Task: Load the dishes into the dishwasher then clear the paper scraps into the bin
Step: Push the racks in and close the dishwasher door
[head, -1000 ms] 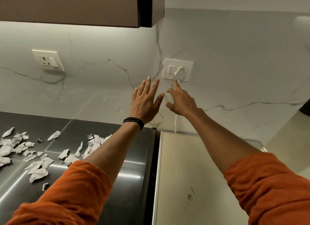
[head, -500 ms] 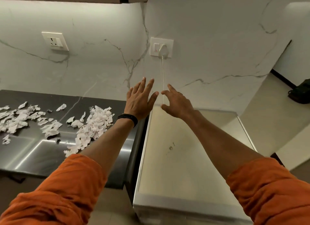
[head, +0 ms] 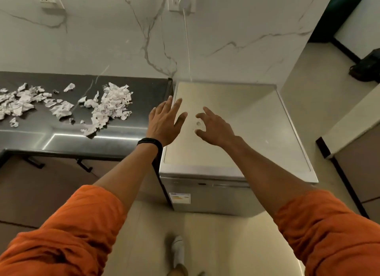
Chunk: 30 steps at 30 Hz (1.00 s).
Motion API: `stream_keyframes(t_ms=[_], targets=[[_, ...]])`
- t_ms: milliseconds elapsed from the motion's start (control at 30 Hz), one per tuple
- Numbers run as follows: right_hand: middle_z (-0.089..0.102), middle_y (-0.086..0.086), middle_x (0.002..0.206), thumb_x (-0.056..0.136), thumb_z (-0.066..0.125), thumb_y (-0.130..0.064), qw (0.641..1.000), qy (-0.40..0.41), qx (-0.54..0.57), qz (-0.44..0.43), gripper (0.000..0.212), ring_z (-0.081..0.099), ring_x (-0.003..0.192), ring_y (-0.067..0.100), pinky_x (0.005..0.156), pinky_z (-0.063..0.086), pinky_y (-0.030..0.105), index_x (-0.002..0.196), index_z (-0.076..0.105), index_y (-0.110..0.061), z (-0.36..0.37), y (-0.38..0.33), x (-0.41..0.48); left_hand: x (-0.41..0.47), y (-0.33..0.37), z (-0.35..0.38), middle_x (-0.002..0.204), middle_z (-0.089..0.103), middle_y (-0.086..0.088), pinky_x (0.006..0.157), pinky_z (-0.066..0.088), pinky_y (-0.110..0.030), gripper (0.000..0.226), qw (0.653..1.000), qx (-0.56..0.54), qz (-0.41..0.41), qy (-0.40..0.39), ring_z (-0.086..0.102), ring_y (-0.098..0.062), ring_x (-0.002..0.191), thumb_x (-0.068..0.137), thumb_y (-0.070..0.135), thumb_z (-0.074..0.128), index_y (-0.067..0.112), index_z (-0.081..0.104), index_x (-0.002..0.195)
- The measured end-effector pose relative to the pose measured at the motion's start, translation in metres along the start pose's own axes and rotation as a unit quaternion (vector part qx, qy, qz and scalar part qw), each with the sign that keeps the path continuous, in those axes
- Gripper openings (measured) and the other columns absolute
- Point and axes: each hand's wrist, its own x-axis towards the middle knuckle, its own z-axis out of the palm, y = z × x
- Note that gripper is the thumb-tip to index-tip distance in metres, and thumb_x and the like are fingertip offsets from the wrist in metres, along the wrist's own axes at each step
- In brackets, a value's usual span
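Hovering over the shut dishwasher (head: 246, 148), left hand (head: 164, 123) and right hand (head: 216, 129) were held spread, empty. Paper scraps (head: 111, 104) were strewn on the desk (head: 127, 136).

Dark, glossy surface (head: 127, 135), left of frame, carrying torn white paper scraps (head: 112, 104): a dense heap near its right end and a looser scatter toward the left frame edge. Pale floor (head: 222, 240), lower centre, bears the dishwasher (head: 242, 144), just beside the surface.
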Motion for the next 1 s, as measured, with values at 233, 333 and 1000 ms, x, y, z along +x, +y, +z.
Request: stream_keyframes(t_ms=[233,333,1000], targets=[[0.011,-0.001,0.17,0.098,0.06,-0.04,0.997,-0.07,0.014,0.041,0.06,0.036,0.145,0.031,0.107,0.042,0.047,0.152,0.038,-0.027,0.054,0.015,-0.051,-0.059,-0.011,0.042,0.166,0.026,-0.009,0.119,0.022,-0.052,0.061,0.998,0.013,-0.001,-0.061,0.026,-0.031,0.151,0.105,0.055,0.029,0.028,0.026,0.159],[0.015,0.003,0.17,0.096,0.061,-0.042,0.995,-0.088,0.014,0.043,0.062,0.034,0.146,0.032,0.112,0.036,0.047,0.152,0.039,-0.025,0.081,0.023,-0.067,-0.08,-0.023,0.062,0.166,0.025,-0.01,0.12,0.023,-0.054,0.061,0.995,0.021,0.011,-0.102,0.025,-0.033,0.151,0.105,0.056,0.029,0.029,0.025,0.16],[-0.022,0.007,0.168,0.061,0.083,-0.071,0.976,-0.062,-0.208,0.002,0.152,-0.018,0.154,0.038,0.124,-0.002,0.059,0.158,-0.024,-0.023,0.192,0.066,-0.093,-0.125,-0.102,0.164,0.17,0.002,-0.009,0.126,0.005,-0.055,0.122,0.955,0.169,0.219,-0.109,-0.001,-0.037,0.156,0.075,0.048,0.083,0.026,0.0,0.163]])
